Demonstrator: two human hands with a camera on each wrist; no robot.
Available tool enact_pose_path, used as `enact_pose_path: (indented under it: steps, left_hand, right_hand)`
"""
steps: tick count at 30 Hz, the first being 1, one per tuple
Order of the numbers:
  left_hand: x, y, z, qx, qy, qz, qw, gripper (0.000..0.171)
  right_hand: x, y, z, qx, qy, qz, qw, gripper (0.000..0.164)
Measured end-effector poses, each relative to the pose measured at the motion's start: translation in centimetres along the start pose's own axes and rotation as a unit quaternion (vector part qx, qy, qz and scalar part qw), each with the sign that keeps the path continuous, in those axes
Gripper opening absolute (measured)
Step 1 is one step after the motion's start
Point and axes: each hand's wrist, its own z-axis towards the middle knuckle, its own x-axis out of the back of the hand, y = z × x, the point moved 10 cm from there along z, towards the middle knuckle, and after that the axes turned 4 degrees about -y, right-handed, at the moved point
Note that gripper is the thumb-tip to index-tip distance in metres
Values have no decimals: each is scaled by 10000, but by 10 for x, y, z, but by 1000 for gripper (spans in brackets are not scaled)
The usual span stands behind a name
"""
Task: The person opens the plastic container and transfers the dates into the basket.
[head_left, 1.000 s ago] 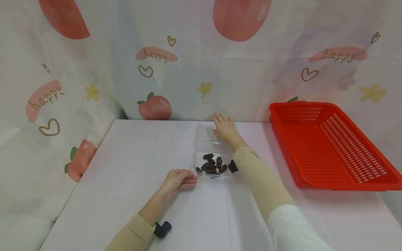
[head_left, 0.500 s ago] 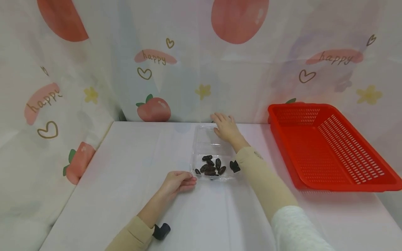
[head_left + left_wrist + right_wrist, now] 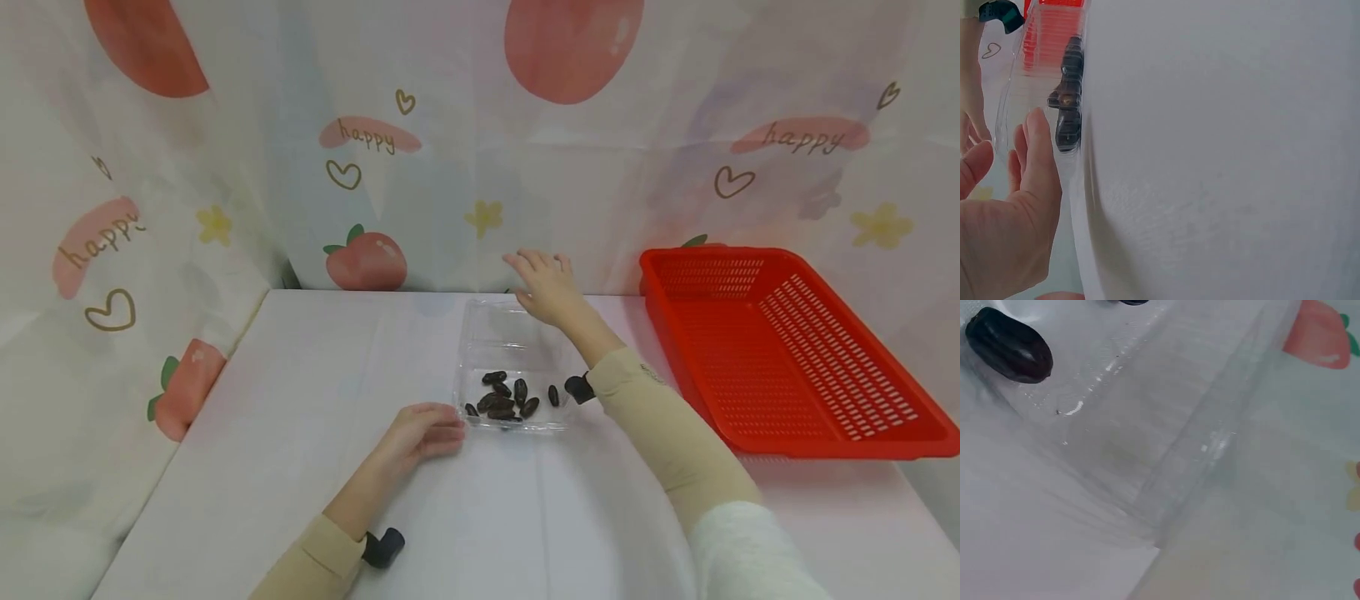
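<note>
An unfolded clear plastic clamshell box (image 3: 491, 333) lies at the middle of the table, its lid toward the back wall. Several dark, shiny dates (image 3: 498, 403) lie in the near half, with one date (image 3: 553, 396) apart at the right. At the front left corner is my left hand (image 3: 422, 433); the left wrist view shows its fingers (image 3: 1038, 144) nearly straight beside the box wall, thumb apart. My right hand (image 3: 547, 287) hovers over the lid's far right corner, fingers spread and holding nothing. The right wrist view shows the clear lid and a single date (image 3: 1010, 347), no fingers.
A red perforated plastic basket (image 3: 750, 350) stands at the right side of the table (image 3: 322, 358). Behind and at the left hangs a printed cloth (image 3: 435, 192) with fruit and hearts. Small black devices (image 3: 384, 548) sit on both wrists.
My right hand has lifted and shifted right from the lid, and its forearm now uncovers the date at the right. My left hand has loosened its fingers and drawn slightly back from the corner.
</note>
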Motion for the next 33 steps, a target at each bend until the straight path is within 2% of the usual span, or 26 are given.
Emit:
enact_pose_path:
  steps: [7, 10, 11, 14, 17, 18, 21, 26, 33]
  left_hand:
    - [7, 13, 10, -183, 61, -198, 9996, 24]
    - [8, 20, 14, -390, -96, -142, 9991, 28]
    - [7, 23, 16, -514, -280, -140, 9982, 28]
    - [8, 29, 21, -685, -391, 20, 9969, 34]
    - [9, 32, 26, -564, -326, 199, 9977, 38]
    - [10, 32, 27, -424, -163, 283, 9986, 40]
    - [8, 34, 28, -213, -73, 404, 9989, 39]
    - [6, 34, 32, -162, -26, 433, 9989, 38]
    - [4, 32, 33, -128, 65, 654, 9978, 35]
  right_hand:
    - [20, -18, -19, 397, 141, -178, 9990, 51]
    - [21, -29, -31, 654, 135, -331, 9972, 49]
    - [21, -32, -35, 742, 139, -361, 9965, 48]
    - [15, -40, -47, 935, 114, -426, 9946, 47]
    - [7, -45, -58, 1082, 72, -415, 9932, 47]
    - [4, -46, -61, 1113, 45, -402, 9930, 47]
    - [-4, -50, -70, 1250, 33, -331, 9916, 47]
    - [-18, -55, -82, 1520, -65, -414, 9875, 45]
    - [-43, -56, -92, 1714, -432, -565, 9826, 47]
